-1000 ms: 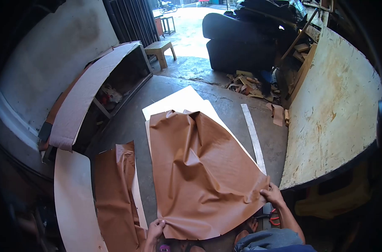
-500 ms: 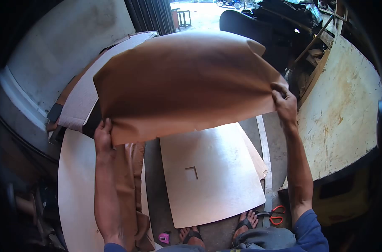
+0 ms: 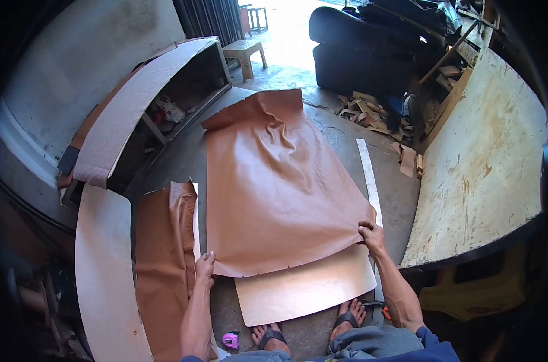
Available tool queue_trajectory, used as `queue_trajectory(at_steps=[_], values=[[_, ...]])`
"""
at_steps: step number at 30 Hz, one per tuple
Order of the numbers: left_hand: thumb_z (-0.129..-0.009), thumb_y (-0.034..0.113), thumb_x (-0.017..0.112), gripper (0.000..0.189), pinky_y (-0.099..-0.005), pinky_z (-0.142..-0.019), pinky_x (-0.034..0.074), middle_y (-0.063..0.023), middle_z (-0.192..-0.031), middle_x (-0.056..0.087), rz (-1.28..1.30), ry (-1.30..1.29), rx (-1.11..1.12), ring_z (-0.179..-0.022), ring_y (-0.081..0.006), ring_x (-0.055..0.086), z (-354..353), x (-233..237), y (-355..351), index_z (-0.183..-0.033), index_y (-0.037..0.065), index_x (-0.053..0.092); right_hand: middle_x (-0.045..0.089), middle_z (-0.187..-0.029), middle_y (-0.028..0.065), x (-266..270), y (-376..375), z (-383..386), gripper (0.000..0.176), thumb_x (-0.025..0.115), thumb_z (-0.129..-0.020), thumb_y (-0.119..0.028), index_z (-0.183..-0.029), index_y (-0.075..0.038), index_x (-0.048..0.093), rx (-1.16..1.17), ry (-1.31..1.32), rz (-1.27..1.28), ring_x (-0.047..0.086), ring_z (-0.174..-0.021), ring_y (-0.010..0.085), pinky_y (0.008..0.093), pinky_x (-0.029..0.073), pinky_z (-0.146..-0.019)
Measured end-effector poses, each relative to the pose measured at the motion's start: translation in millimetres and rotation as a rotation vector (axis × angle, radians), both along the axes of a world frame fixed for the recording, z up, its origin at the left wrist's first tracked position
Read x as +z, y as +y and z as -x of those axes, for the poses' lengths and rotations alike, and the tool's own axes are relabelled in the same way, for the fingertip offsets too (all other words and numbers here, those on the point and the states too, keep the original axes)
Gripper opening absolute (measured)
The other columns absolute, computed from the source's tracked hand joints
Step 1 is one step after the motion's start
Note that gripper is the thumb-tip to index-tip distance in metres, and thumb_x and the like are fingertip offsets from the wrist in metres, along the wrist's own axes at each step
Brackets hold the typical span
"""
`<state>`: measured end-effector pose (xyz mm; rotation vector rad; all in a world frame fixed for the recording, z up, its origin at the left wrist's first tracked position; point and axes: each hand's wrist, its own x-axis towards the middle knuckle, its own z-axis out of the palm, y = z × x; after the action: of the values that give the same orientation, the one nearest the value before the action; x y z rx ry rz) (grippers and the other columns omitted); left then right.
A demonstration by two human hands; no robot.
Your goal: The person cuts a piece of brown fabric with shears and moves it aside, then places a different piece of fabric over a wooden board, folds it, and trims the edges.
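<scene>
A wide brown leather-like sheet (image 3: 268, 199) is stretched between my hands and covers much of a pale wooden board (image 3: 304, 292) on the floor. At the sheet's near left corner, my left hand (image 3: 205, 268) pinches the edge. My right hand (image 3: 371, 235) grips the near right corner, pulling creases toward it. The far end of the sheet is wrinkled and its far edge stands up. Small notches show along the near edge. The board's near end sticks out below the sheet, close to my feet.
Another brown piece (image 3: 159, 241) lies at left beside a long pale panel (image 3: 105, 259). A pink tape measure (image 3: 230, 339) sits by my left foot; scissors (image 3: 385, 312) are partly hidden by my right arm. A large stained board (image 3: 479, 169) leans at right. Scraps (image 3: 367, 111) lie farther back.
The sheet has come down from its raised position and now spreads over the board. Both hands have lowered with it, still gripping its near corners.
</scene>
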<state>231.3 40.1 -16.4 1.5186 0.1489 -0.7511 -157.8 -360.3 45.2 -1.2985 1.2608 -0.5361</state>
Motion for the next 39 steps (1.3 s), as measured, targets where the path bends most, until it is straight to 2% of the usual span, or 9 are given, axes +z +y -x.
queue_trajectory(at_steps=[14,18,20,22,24,26,28,34,39], values=[[-0.093,0.019,0.068,0.012,-0.0232,-0.064,0.045,0.0028,-0.077,0.06,-0.305,0.003,-0.131,-0.067,-0.0072,0.052,145.5,-8.9,131.5,-0.089,0.007,0.067,0.066,-0.083,0.0048,-12.6,93.0,146.4,0.025,0.066,-0.083,-0.011,-0.105,0.001,0.07,0.061,0.267,-0.049,0.064,-0.071,0.0147,0.0298,0.057,-0.062],[-0.089,0.015,0.069,0.017,-0.0332,-0.071,0.05,-0.0061,-0.081,0.063,-0.585,-0.218,-0.175,-0.073,-0.0195,0.06,157.7,25.7,121.0,-0.096,0.001,0.064,0.069,-0.088,0.0108,-10.4,104.4,169.5,0.03,0.07,-0.081,-0.017,-0.108,-0.003,0.07,0.129,0.485,0.079,0.066,-0.074,0.0192,0.0345,0.056,-0.071],[-0.088,0.014,0.069,0.022,-0.0382,-0.077,0.051,-0.0119,-0.088,0.065,-0.847,-0.454,-0.233,-0.081,-0.026,0.063,160.4,51.8,89.5,-0.1,-0.002,0.062,0.069,-0.1,0.0159,18.0,110.1,149.7,0.038,0.071,-0.082,-0.023,-0.114,-0.003,0.068,0.252,1.047,1.075,0.068,-0.084,0.0259,0.0385,0.055,-0.08],[-0.087,0.018,0.067,0.034,-0.0459,-0.092,0.047,-0.0241,-0.112,0.061,-0.895,-0.841,-0.213,-0.105,-0.0385,0.06,162.5,62.9,70.2,-0.11,-0.005,0.059,0.067,-0.105,0.0202,20.3,103.1,136.5,0.044,0.071,-0.083,-0.028,-0.118,-0.002,0.065,0.24,0.957,0.95,0.066,-0.092,0.0324,0.0421,0.052,-0.087],[-0.09,0.029,0.063,0.043,-0.0461,-0.1,0.041,-0.0264,-0.128,0.052,-0.847,-0.521,-0.245,-0.119,-0.0411,0.051,162.3,60.8,44.8,-0.116,-0.004,0.057,0.066,-0.1,0.0217,5.1,88.4,117.4,0.045,0.07,-0.085,-0.031,-0.117,-0.001,0.064,0.226,0.593,0.388,0.065,-0.091,0.0344,0.0426,0.052,-0.087],[-0.093,0.041,0.056,0.05,-0.0464,-0.097,0.044,-0.0264,-0.122,0.058,-1.033,-0.525,-0.355,-0.113,-0.0411,0.057,162.2,30.9,31.4,-0.118,-0.003,0.057,0.066,-0.098,0.0218,-18.3,80.9,103.1,0.046,0.069,-0.087,-0.036,-0.113,0.001,0.063,0.304,0.578,0.353,0.065,-0.09,0.0349,0.0428,0.051,-0.085],[-0.095,0.047,0.052,0.054,-0.0473,-0.093,0.046,-0.0258,-0.114,0.064,-0.679,-0.138,-0.215,-0.107,-0.0404,0.061,150.1,28.8,14.4,-0.114,-0.002,0.06,0.067,-0.1,0.0205,-22.3,71.0,85.8,0.048,0.068,-0.088,-0.039,-0.109,0.003,0.063,0.224,0.732,0.287,0.066,-0.088,0.0323,0.0416,0.051,-0.08],[-0.095,0.048,0.053,0.05,-0.0414,-0.077,0.049,-0.0182,-0.089,0.068,-0.715,-0.157,-0.118,-0.087,-0.0281,0.064,140.6,32.4,7.2,-0.095,0.0,0.065,0.063,-0.076,0.0087,-4.7,58.5,81.6,0.054,0.06,-0.095,-0.047,-0.09,0.006,0.068,0.287,0.589,0.092,0.052,-0.075,0.0141,0.0343,0.046,-0.071],[-0.094,0.051,0.052,0.052,-0.0444,-0.074,0.048,-0.02,-0.083,0.066,-0.674,-0.302,0.004,-0.081,-0.0335,0.064,141.7,92.4,1.3,-0.089,0.0,0.063,0.064,-0.078,0.0041,23.7,66.4,74.2,0.054,0.064,-0.092,-0.048,-0.091,0.006,0.069,0.127,0.316,0.11,0.053,-0.072,0.0122,0.0309,0.046,-0.067]])
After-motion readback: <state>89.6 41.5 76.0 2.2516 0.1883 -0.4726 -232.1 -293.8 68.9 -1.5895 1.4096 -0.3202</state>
